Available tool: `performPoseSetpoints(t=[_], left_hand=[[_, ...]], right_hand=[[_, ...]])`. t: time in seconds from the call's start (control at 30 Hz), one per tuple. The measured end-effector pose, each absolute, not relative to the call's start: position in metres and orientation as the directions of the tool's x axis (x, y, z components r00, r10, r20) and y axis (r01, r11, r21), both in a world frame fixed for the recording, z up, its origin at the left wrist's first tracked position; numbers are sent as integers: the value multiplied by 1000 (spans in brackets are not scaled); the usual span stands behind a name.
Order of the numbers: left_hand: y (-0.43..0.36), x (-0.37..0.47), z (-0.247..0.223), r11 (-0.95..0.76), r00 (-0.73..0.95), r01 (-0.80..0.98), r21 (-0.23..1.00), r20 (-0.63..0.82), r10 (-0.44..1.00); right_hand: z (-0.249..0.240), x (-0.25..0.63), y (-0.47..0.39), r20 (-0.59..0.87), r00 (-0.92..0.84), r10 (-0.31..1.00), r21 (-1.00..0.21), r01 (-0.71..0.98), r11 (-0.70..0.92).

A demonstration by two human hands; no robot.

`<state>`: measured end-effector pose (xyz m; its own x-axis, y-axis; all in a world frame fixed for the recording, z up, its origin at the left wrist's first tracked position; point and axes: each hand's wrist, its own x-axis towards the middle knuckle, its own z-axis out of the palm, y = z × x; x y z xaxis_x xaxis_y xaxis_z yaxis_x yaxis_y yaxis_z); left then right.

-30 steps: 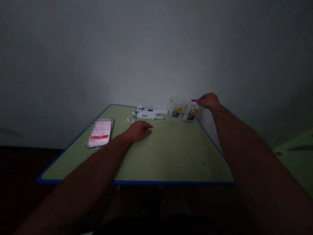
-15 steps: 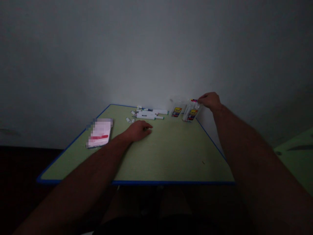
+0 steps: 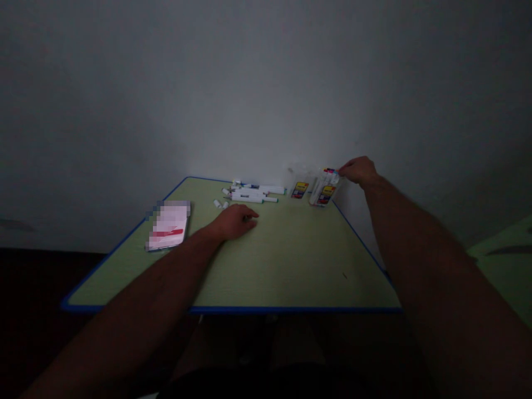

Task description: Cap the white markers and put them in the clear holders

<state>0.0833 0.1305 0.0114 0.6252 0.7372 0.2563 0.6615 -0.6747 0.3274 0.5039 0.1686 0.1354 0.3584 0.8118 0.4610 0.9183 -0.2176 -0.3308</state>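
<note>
My left hand rests on the table, holding nothing, thumb and fingers parted and pointing right. Just beyond it lie several white markers and loose white caps. My right hand is at the top of a clear plastic marker case, its fingertips pinched together at the upper right corner. Whether they grip a marker or the case rim I cannot make out. Colourful marker ends show at the top of this case. A second clear case stands to its left and looks mostly see-through.
The pale green table has a blue edge and stands against a grey wall. A phone or tablet with a lit, partly blurred screen lies at the left. A small dark speck is near the front right.
My right hand has shifted very slightly to the right at the case top, and more of the coloured marker ends shows. My left hand stays where it was.
</note>
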Motion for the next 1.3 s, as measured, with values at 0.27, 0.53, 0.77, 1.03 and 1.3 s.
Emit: performPoseSetpoints(t=[0.27, 0.53, 0.77, 1.03, 1.3], left_hand=[[130, 84, 13, -678, 632, 656, 332, 251, 734], [131, 83, 12, -682, 632, 652, 331, 259, 730], [130, 84, 13, -678, 630, 652, 340, 255, 734], [129, 83, 14, -674, 630, 655, 341, 246, 737], [131, 83, 12, -679, 630, 658, 326, 256, 733]], right_hand=[[141, 487, 163, 369, 439, 819, -224, 897, -380], [139, 491, 163, 424, 403, 811, -226, 914, -336], [138, 493, 164, 431, 425, 796, -259, 903, -342], [141, 487, 156, 446, 452, 773, -290, 890, -353], [134, 459, 144, 644, 473, 602, -453, 869, -198]])
